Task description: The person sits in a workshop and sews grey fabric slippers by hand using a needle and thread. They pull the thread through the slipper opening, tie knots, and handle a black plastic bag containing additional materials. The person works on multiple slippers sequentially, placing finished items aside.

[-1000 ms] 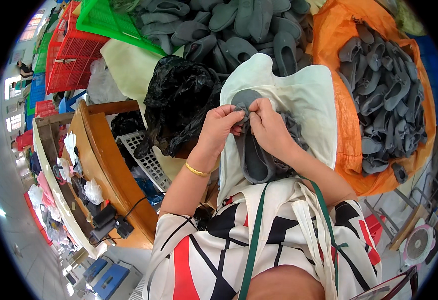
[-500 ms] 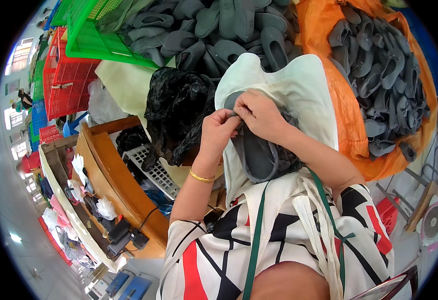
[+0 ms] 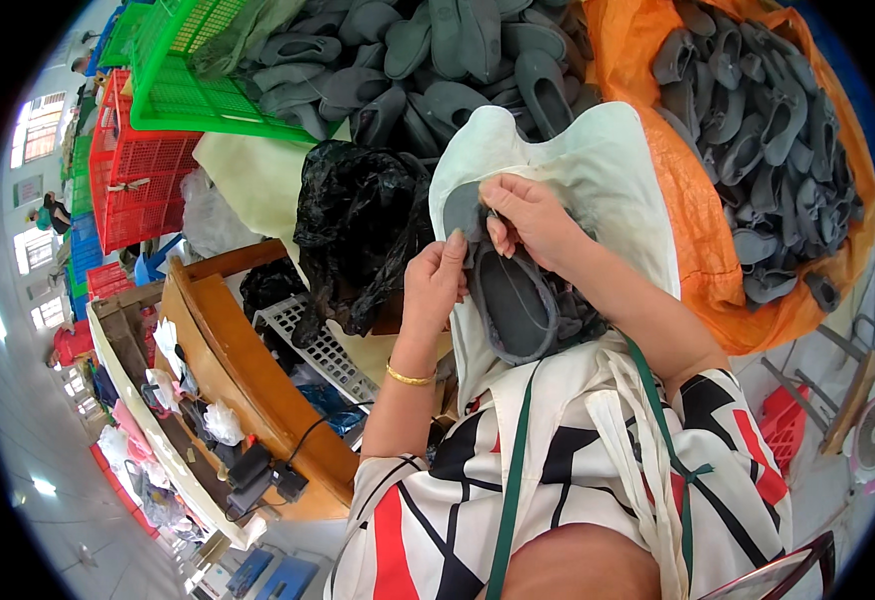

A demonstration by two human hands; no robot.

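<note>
1. At frame centre, the left hand (image 3: 436, 285) and right hand (image 3: 530, 215) are both pinching a grey slipper (image 3: 511, 300) by its rim, steadying it.
2. A white cloth (image 3: 598, 165) is lying beneath it, over the lap.

Both hands (image 3: 436, 285) (image 3: 530, 215) raised, fingers pinched.

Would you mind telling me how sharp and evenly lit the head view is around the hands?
Head view: sharp and evenly lit on both hands, left hand and right hand, at the grey shoe; no glare there; fisheye bends the red crate near the rim.
</note>
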